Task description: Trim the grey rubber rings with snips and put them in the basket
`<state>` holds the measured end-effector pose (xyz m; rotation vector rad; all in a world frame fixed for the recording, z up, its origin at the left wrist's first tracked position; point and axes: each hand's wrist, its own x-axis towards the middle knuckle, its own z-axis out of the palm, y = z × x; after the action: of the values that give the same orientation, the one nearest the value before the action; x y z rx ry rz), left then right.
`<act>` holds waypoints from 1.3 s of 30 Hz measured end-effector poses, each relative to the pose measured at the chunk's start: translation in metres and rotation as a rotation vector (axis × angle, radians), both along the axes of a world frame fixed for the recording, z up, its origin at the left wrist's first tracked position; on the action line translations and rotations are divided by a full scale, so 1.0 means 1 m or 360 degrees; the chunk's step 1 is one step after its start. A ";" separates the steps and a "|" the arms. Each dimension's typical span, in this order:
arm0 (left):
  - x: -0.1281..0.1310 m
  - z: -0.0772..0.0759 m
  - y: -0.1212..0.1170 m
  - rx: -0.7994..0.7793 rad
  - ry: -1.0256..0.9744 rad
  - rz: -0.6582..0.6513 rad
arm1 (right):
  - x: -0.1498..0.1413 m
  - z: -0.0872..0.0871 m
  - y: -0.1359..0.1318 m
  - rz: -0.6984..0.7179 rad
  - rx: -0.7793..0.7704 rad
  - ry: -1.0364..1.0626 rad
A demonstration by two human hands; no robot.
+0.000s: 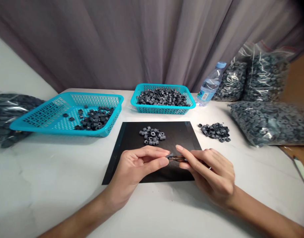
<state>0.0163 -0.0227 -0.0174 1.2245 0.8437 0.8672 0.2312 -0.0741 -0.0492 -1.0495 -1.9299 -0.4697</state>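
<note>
pinching what looks like a ring point(170, 154), mostly hidden by fingertips, the left hand point(132, 167) is closed above the mat point(181, 138). the right hand point(213, 172) grips a slim tool point(178, 159) over the mat's right half, its tip right at the left fingertips; contact with the ring i cannot tell. the two are probably held end to end for steadiness, and the mat likely shields the bench point(55, 185). one pile point(153, 135) lies on the mat's far half, seemingly for easy reach. right of the mat sits another pile point(215, 131); left, a wide basket point(92, 95); beyond it, a fuller basket point(164, 107) with a bottle point(207, 89) just beside. bags point(273, 124) crowd well right of the mat, and a curtain point(117, 43) closes off its far side.
</note>
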 end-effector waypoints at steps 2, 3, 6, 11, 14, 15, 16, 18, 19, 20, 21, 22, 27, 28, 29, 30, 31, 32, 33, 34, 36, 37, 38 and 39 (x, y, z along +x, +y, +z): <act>0.000 0.001 0.000 -0.0005 -0.0004 -0.0004 | 0.000 -0.001 0.000 0.0000 0.0008 -0.0004; 0.000 0.001 0.000 -0.0010 -0.0004 -0.0005 | 0.001 -0.001 0.000 -0.0002 0.0008 -0.0005; 0.000 0.000 0.000 -0.0012 -0.0002 -0.0010 | 0.001 -0.002 -0.001 -0.0001 0.0011 -0.0017; 0.001 -0.001 0.001 -0.0017 -0.0009 -0.0032 | 0.002 -0.001 0.000 -0.0003 0.0035 -0.0050; 0.000 -0.001 0.001 -0.0027 -0.0007 -0.0056 | 0.003 -0.002 0.000 -0.0001 0.0030 -0.0070; 0.000 -0.001 0.001 -0.0027 -0.0008 -0.0062 | 0.004 -0.002 0.000 0.0001 0.0027 -0.0073; 0.000 -0.001 0.001 -0.0024 -0.0011 -0.0066 | 0.004 -0.002 0.000 0.0001 0.0025 -0.0075; 0.000 -0.001 0.000 -0.0024 -0.0015 -0.0073 | 0.004 -0.002 0.000 0.0005 0.0030 -0.0084; -0.001 -0.001 0.000 -0.0027 -0.0017 -0.0078 | 0.004 -0.001 0.000 0.0007 0.0033 -0.0090; -0.001 -0.001 0.000 -0.0032 -0.0018 -0.0081 | 0.004 -0.001 0.000 0.0010 0.0039 -0.0100; -0.001 -0.001 -0.001 -0.0036 -0.0020 -0.0086 | 0.004 0.000 0.000 0.0011 0.0039 -0.0107; -0.001 -0.001 -0.001 -0.0042 -0.0019 -0.0091 | 0.004 0.000 -0.001 0.0014 0.0043 -0.0116; 0.000 0.002 0.000 -0.0055 -0.0020 -0.0111 | 0.005 0.001 -0.001 0.0001 0.0074 -0.0145; 0.000 0.002 0.000 -0.0058 -0.0019 -0.0115 | 0.005 0.001 -0.001 0.0000 0.0070 -0.0147; 0.000 0.002 0.000 -0.0062 -0.0020 -0.0118 | 0.006 0.001 -0.001 0.0003 0.0064 -0.0149; 0.000 0.002 0.000 -0.0067 -0.0015 -0.0120 | 0.006 0.001 -0.001 0.0006 0.0056 -0.0154; -0.001 0.002 0.000 -0.0070 -0.0010 -0.0121 | 0.006 0.001 -0.001 0.0009 0.0052 -0.0159; -0.001 0.001 0.000 -0.0076 -0.0004 -0.0122 | 0.007 0.001 -0.001 0.0009 0.0051 -0.0161; -0.001 0.001 0.000 -0.0081 0.0002 -0.0121 | 0.007 0.001 -0.001 0.0011 0.0053 -0.0163; -0.001 0.001 0.000 -0.0085 0.0008 -0.0118 | 0.007 0.001 -0.001 0.0011 0.0059 -0.0160; -0.001 0.000 0.000 -0.0093 0.0021 -0.0105 | 0.007 0.002 0.000 0.0011 0.0066 -0.0138; -0.001 0.001 0.000 -0.0097 0.0027 -0.0098 | 0.006 0.003 0.000 0.0013 0.0065 -0.0124; 0.000 0.001 0.000 -0.0096 0.0034 -0.0091 | 0.006 0.003 0.000 0.0016 0.0059 -0.0109; 0.000 0.001 0.000 -0.0097 0.0038 -0.0084 | 0.006 0.004 0.000 0.0021 0.0057 -0.0094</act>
<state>0.0160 -0.0225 -0.0164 1.2010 0.8475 0.7804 0.2371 -0.0744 -0.0452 -1.0099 -1.9717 -0.5311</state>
